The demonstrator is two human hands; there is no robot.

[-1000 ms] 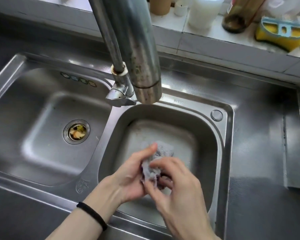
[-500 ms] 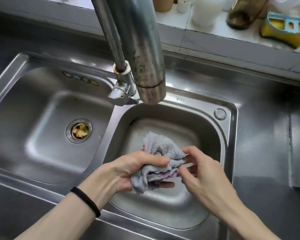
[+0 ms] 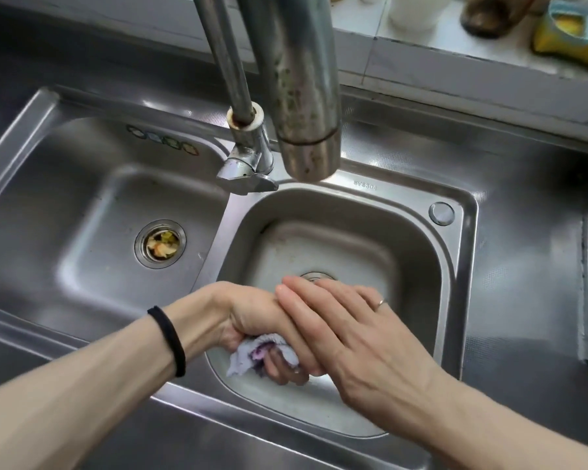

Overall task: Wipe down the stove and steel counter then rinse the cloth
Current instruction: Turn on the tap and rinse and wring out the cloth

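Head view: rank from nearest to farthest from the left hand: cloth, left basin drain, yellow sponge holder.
1. cloth: bunched inside the left hand, over the right basin.
2. left basin drain: up and to the left, scraps in it.
3. yellow sponge holder: on the back ledge, far right.

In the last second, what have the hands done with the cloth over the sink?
The cloth, spread open between both hands half a second ago, is now balled inside the left hand. The right hand let go of its edge and moved left, wrapping over the left fist as if wringing. Both remain over the right basin. The faucet has not moved, with no water visible; scraps still sit in the left drain.
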